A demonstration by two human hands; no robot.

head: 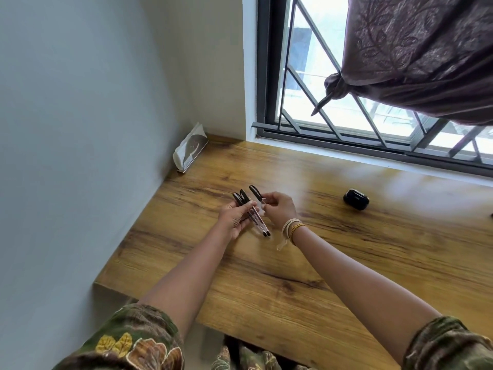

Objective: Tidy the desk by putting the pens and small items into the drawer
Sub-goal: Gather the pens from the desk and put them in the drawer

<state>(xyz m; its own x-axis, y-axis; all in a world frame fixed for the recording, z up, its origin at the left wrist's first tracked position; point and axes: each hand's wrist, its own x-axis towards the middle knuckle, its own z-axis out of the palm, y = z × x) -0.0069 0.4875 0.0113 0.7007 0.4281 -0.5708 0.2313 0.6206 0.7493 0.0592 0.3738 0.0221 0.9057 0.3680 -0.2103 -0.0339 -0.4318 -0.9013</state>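
Over the left part of the wooden desk [293,263] my left hand [234,218] grips two clear pens with black caps [254,216], caps pointing away from me. My right hand [280,208], with bangles at the wrist, pinches a third black-capped pen [256,193] right beside them. A small black case [356,199] lies on the desk to the right, apart from both hands. No drawer is in view.
A tissue box [190,149] leans in the far left corner against the wall. A barred window [346,102] runs along the desk's far edge, with a knotted curtain [416,62] hanging at upper right. The desk's near edge is by my body.
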